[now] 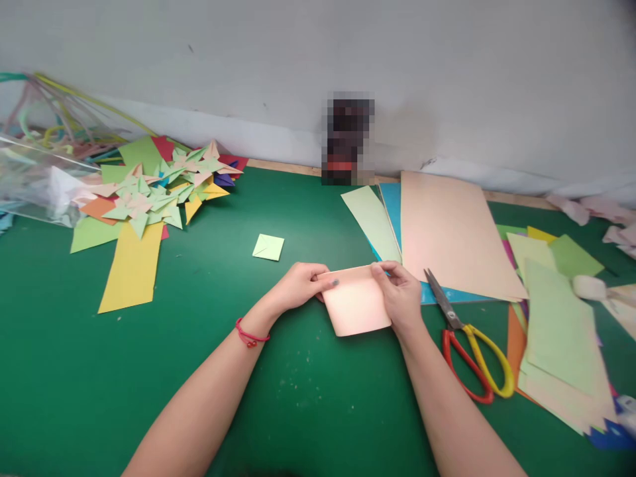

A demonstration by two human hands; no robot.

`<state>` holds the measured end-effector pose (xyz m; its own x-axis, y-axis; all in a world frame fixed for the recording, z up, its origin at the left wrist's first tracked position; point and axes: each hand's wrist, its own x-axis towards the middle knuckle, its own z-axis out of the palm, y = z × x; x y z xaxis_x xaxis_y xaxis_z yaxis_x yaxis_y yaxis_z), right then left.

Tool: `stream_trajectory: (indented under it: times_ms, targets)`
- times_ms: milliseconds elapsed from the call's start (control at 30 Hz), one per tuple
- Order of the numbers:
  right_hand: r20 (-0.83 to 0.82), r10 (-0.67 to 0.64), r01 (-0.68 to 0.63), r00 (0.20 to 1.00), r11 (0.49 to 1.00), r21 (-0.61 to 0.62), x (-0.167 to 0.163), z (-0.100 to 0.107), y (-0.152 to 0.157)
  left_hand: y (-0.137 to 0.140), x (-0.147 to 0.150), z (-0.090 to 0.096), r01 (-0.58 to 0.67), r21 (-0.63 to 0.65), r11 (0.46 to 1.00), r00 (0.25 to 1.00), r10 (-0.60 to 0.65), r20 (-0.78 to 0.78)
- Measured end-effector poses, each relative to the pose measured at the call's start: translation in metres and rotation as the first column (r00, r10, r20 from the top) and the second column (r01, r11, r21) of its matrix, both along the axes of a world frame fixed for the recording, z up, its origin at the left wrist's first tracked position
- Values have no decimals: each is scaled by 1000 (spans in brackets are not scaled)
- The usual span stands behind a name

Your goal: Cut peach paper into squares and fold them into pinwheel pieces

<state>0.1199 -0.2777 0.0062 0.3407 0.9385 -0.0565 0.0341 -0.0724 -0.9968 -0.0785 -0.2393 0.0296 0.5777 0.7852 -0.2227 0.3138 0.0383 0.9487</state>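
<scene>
Between my two hands is a peach sheet of paper (355,305), folded or curled over along its far edge. My left hand (303,286) pinches its far left corner, thumb on top. At the far right corner, my right hand (400,291) grips the sheet between thumb and fingers. A small light-green folded paper square (269,247) lies on the green table (209,377), just beyond my left hand. Scissors (460,324) with one red and one yellow handle rest to the right of my right hand, blades partly apart.
Folded paper stars (159,192) are heaped at the back left beside a clear plastic bag (40,179). Large peach sheets (447,232) lie over blue ones at the back right. Coloured paper strips (561,331) cover the right side. A blurred dark object (345,139) stands against the wall.
</scene>
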Motion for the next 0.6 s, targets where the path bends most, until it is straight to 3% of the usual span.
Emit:
stream_trajectory:
  times_ms: [233,367,600]
  targets:
    - [10,4,-4,1000,1000,10,1,-1,0,-1,-2,2,11,-89,996,998,-6,56]
    - [6,38,-38,999,999,-6,2,-1,0,0,-3,5,46,-24,999,999,-46,29]
    - [157,271,-271,950,962,-17,-2,3,-3,-2,1,7,155,56,986,982,-147,-120]
